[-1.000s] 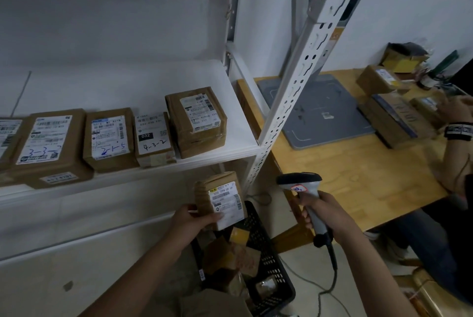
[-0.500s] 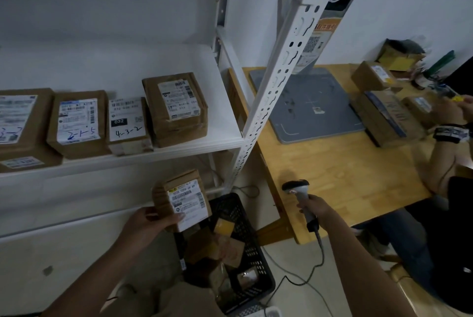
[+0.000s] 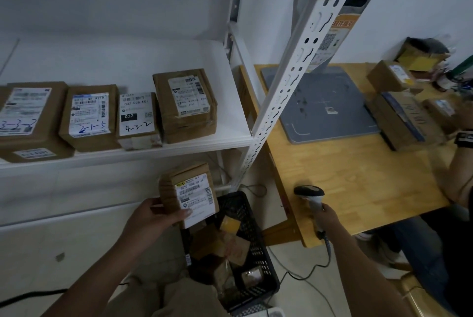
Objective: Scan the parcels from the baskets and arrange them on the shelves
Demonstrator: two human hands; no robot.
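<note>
My left hand (image 3: 153, 219) grips a small brown parcel (image 3: 189, 190) with a white barcode label, held above the black basket (image 3: 258, 260). My right hand (image 3: 329, 216) holds a handheld barcode scanner (image 3: 311, 196) by its handle, its head over the near edge of the wooden table (image 3: 358, 175). The scanner is well to the right of the parcel. Several brown parcels lie in the basket. On the white shelf (image 3: 204, 142) stand several labelled parcels in a row; the rightmost one (image 3: 185, 104) is the largest.
A white perforated shelf post (image 3: 286, 86) rises between shelf and table. A grey pad (image 3: 322, 104) lies on the table, with more parcels (image 3: 407, 119) at the far right beside another person's arm (image 3: 463, 163). A cable (image 3: 307, 273) runs across the floor.
My right hand has carried the scanner to the right, away from the parcel, and down to the table edge. The parcel stays in my left hand over the basket.
</note>
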